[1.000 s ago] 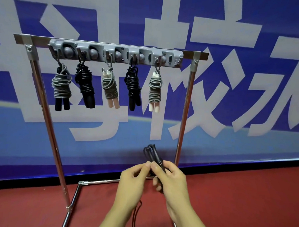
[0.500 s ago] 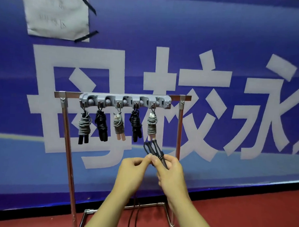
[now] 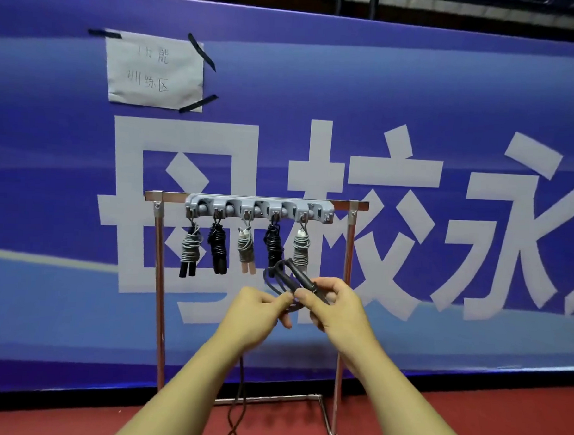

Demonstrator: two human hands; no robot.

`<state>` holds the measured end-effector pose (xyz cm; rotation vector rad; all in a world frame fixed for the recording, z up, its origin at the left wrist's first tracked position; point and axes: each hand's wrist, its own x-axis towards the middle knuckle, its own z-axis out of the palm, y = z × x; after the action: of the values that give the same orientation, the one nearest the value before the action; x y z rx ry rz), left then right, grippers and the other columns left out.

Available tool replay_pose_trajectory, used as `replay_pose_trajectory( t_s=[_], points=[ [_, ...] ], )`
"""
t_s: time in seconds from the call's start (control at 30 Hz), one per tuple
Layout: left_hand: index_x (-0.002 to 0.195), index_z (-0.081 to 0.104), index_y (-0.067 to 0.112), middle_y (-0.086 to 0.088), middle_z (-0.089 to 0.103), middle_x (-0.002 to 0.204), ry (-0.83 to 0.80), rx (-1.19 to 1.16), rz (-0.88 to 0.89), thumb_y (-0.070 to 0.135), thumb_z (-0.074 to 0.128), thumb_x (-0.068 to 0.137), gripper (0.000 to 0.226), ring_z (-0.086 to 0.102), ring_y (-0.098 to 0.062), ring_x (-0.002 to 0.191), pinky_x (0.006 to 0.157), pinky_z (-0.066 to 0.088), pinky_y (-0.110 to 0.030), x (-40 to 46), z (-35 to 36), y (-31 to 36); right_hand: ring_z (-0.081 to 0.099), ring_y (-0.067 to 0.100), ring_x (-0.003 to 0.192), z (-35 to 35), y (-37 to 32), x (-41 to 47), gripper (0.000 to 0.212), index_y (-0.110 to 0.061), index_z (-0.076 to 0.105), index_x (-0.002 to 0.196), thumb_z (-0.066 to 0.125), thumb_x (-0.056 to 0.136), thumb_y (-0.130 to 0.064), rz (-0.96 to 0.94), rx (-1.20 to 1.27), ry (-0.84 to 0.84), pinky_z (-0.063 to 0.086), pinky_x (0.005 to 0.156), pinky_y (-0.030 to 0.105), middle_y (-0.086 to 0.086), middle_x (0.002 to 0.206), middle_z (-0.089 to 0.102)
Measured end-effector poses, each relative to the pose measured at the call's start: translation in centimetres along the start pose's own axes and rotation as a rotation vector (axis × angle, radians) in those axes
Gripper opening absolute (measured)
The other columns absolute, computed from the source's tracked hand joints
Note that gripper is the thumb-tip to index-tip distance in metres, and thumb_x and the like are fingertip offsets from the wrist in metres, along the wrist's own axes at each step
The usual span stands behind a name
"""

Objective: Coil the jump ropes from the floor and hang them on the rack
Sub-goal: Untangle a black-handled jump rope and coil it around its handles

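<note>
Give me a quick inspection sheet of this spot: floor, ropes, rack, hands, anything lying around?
Surface: red floor.
Job's things: metal rack with grey hook bar; five coiled ropes hang on it. A black jump rope is in hand, its cord trailing to the floor.
Clutter: nothing seen.
Grippers: left hand pinches the cord; right hand grips the handles.
Cables: nothing seen.
Surroundings: blue banner, taped paper sign.

Even, fairly bright indoor light with soft shadows; slight motion blur overall, and wide-angle bending at the edges.
</note>
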<state>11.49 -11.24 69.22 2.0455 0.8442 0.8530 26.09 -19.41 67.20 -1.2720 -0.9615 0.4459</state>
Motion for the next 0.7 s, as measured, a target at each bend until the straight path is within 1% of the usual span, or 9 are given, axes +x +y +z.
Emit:
replay_pose_trajectory(
  t_s=[0.13,0.23,0.27,0.33,0.4,0.43,0.57,0.63,0.7],
  points=[
    [0.07,0.078,0.011,-0.01,0.046,0.063,-0.059,0.023,0.014,0.048,0.055,0.101,0.054,0.03,-0.013,0.046,0.045,0.026,-0.024,-0.6,0.0,0.7,0.058,0.012,0.069,0.0,-0.1,-0.1,0.033,-0.027,0.06,0.108,0.081,0.085,-0.039,-0.015,-0.123,0.055,0.051,0.069,0.03,-0.002,0.091,0.069],
    [0.091,0.076,0.016,-0.003,0.056,0.069,-0.066,0.114,0.045,0.039,0.064,0.096,0.026,0.044,-0.015,0.056,0.054,0.036,-0.026,-0.7,0.3,0.8,0.061,0.01,0.084,-0.4,-0.3,-0.1,0.031,-0.024,0.058,0.11,0.077,0.089,-0.037,-0.04,-0.244,0.077,0.047,0.073,0.024,-0.006,0.099,0.067],
    [0.098,0.071,0.019,0.001,0.061,0.072,-0.054,0.188,0.072,0.037,0.067,0.093,0.019,0.051,-0.015,0.06,0.057,0.041,-0.027,-0.7,0.3,0.8,0.061,0.009,0.086,-0.5,-0.3,-0.2,0.03,-0.023,0.057,0.11,0.076,0.09,-0.035,-0.047,-0.29,0.066,0.045,0.071,0.022,-0.007,0.1,0.066],
    [0.106,0.061,0.026,0.003,0.068,0.087,-0.045,0.432,0.151,0.039,0.066,0.092,0.02,0.063,-0.018,0.08,0.069,0.05,-0.032,-1.0,0.5,0.7,0.061,0.011,0.087,-0.8,-0.2,-0.2,0.027,-0.023,0.056,0.107,0.076,0.091,-0.033,-0.047,-0.359,0.03,0.044,0.07,0.02,-0.008,0.098,0.065],
    [0.112,0.062,0.027,0.001,0.069,0.106,-0.031,0.701,0.271,0.04,0.06,0.096,0.02,0.064,-0.025,0.1,0.079,0.052,-0.035,-1.2,0.5,0.8,0.061,0.011,0.087,-1.2,-0.1,-0.3,0.025,-0.025,0.055,0.104,0.076,0.091,-0.033,-0.048,-0.449,-0.011,0.045,0.07,0.02,-0.011,0.096,0.064],
    [0.114,0.063,0.027,0.0,0.068,0.111,-0.028,0.79,0.328,0.04,0.056,0.099,0.021,0.064,-0.027,0.103,0.078,0.051,-0.036,-1.2,0.4,0.9,0.061,0.01,0.087,-1.5,-0.1,-0.3,0.024,-0.026,0.055,0.103,0.076,0.091,-0.033,-0.051,-0.492,-0.033,0.046,0.071,0.021,-0.012,0.095,0.063],
    [0.118,0.063,0.023,-0.001,0.058,0.112,-0.074,0.975,0.483,0.044,0.047,0.105,0.03,0.062,-0.028,0.098,0.067,0.039,-0.034,-0.6,-0.5,1.7,0.062,0.006,0.085,-2.9,-1.0,-0.2,0.024,-0.03,0.056,0.101,0.077,0.09,-0.035,-0.057,-0.564,-0.153,0.05,0.075,0.023,-0.009,0.097,0.066],
    [0.117,0.063,0.021,0.0,0.06,0.111,-0.095,0.992,0.509,0.051,0.049,0.102,0.036,0.062,-0.027,0.098,0.068,0.039,-0.033,-0.4,-1.4,2.4,0.06,0.004,0.081,-3.6,-2.1,-0.1,0.025,-0.034,0.057,0.097,0.08,0.088,-0.036,-0.074,-0.606,-0.25,0.048,0.073,0.021,-0.008,0.095,0.067],
    [0.114,0.064,0.023,0.001,0.065,0.107,-0.13,0.988,0.522,0.056,0.052,0.099,0.038,0.062,-0.024,0.097,0.071,0.044,-0.034,-0.1,-2.4,3.0,0.062,0.01,0.087,-4.1,-3.1,0.1,0.026,-0.038,0.058,0.094,0.083,0.084,-0.039,-0.093,-0.665,-0.352,0.052,0.081,0.029,-0.007,0.097,0.067]
  ],
)
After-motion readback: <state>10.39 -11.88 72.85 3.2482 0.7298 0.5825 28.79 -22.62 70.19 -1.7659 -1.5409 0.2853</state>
